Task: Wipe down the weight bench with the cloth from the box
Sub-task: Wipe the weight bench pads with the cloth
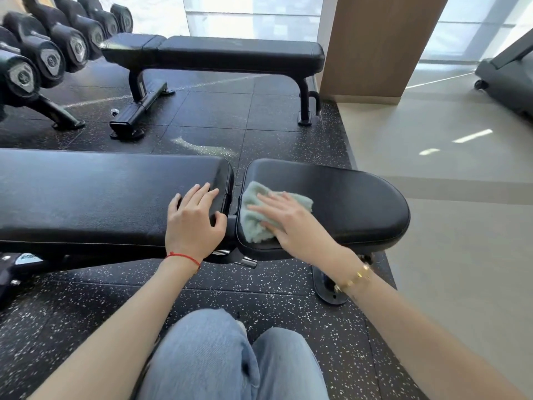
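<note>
- Right hand (284, 219) lies flat on the cloth (253, 223), fingers (266, 200) stretched out straight and together, pressing it down onto the seat pad (360, 203) of the bench.
- The cloth is pale green, bunched and folded, sitting at the left end of that seat pad, right beside the gap between the two pads; its near edge hangs a touch over the pad's front side.
- Left hand (194, 219) rests on the long back pad (101, 197), just the other side of the gap, fingers spread and relaxed, thumb out toward the pad's end, holding nothing.
- The two hands sit close, the gap and a bit of metal hinge (230, 217) between them.
- A red string bracelet (184, 257) circles the left wrist; a gold bracelet (353, 280) shows on the right.
- The person is low beside the bench, knees in light blue jeans (227, 359) at the bottom of view.
- The bench stands on black speckled rubber flooring (86, 321); one foot of its frame (328, 287) shows under the seat pad.
- Behind it, a second flat bench (225, 54) stands parallel, well apart.
- At far left, a row of black dumbbells (52, 50) sits on a rack.
- To the right, the rubber gives way to a pale smooth floor (461, 226), with a wooden column (377, 44) and the end of a treadmill (507, 79) beyond.
</note>
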The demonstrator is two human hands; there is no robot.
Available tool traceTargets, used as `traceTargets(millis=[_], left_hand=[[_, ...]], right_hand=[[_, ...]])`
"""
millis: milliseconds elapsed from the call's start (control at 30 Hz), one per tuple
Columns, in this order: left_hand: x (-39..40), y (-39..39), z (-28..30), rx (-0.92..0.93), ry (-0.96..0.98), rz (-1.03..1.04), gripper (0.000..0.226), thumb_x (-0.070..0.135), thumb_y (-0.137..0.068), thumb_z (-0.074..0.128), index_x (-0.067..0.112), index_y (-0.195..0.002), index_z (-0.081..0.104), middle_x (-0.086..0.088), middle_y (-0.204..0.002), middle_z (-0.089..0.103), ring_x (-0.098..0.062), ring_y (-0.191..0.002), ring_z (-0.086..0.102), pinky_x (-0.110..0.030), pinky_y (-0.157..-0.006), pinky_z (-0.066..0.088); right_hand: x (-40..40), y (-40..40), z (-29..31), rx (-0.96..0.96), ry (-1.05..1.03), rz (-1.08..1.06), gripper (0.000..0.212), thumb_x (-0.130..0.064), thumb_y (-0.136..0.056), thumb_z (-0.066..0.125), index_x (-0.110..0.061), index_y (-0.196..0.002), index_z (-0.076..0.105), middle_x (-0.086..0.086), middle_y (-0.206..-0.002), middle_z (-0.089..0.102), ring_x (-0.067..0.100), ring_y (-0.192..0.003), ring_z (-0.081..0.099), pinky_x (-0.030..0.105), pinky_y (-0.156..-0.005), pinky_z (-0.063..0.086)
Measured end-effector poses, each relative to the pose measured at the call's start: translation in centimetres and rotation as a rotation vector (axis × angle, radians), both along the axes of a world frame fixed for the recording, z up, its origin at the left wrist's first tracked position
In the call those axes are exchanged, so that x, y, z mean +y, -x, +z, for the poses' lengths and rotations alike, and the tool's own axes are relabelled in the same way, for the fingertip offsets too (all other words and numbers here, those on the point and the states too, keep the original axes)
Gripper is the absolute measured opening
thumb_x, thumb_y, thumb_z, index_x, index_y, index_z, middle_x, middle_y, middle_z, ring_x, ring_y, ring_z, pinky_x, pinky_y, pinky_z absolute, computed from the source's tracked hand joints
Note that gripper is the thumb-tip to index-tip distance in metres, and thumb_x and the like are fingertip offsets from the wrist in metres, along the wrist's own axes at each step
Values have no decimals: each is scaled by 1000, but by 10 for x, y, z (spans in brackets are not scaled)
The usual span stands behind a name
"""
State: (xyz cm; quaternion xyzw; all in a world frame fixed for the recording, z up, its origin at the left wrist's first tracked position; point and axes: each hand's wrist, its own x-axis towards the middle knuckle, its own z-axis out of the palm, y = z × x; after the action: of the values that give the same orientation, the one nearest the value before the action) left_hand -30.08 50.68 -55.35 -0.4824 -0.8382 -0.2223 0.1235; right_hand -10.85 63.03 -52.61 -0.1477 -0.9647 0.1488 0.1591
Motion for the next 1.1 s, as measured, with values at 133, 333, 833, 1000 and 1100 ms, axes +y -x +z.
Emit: traceTargets(millis=[133,333,833,1000,1100], left_hand=[[-1,1,0,-3,-1,-9,53,32,-83,45,16,-131,61,-2,-143,54,-18,-138,44,-48,-117,27],[1,-2,1,-11,-8,6,53,31,-83,45,16,-132,61,-3,-143,54,-18,-138,43,-49,-117,27],[0,-1,-1,-16,-25,9,53,31,-83,44,17,-131,62,-2,-142,56,-17,-137,45,-46,-117,27],[0,-3,-1,-5,-14,25,53,31,-84,43,16,-131,62,-2,-142,56,-17,-137,45,-46,-117,28],[0,-4,-1,-1,-1,31,53,31,-84,43,16,-132,61,-2,-143,55,-17,-137,45,-46,-117,28]], right_hand=[[9,-47,3,15,36,-39,49,-7,-92,49,-25,-137,49,-4,-150,40,12,-143,28,35,-120,17],[89,-2,10,-26,13,-433,41,-12,-95,47,-21,-135,51,11,-146,44,27,-139,35,45,-115,15],[26,-41,8,49,98,-206,43,-13,-93,46,-27,-133,53,-2,-148,43,15,-142,31,37,-119,16],[85,9,19,-61,6,-428,39,-15,-95,48,-23,-134,52,8,-147,44,24,-139,35,48,-114,17],[54,33,13,-26,-22,-316,43,-11,-92,51,-26,-132,53,4,-146,45,23,-137,37,47,-117,16]])
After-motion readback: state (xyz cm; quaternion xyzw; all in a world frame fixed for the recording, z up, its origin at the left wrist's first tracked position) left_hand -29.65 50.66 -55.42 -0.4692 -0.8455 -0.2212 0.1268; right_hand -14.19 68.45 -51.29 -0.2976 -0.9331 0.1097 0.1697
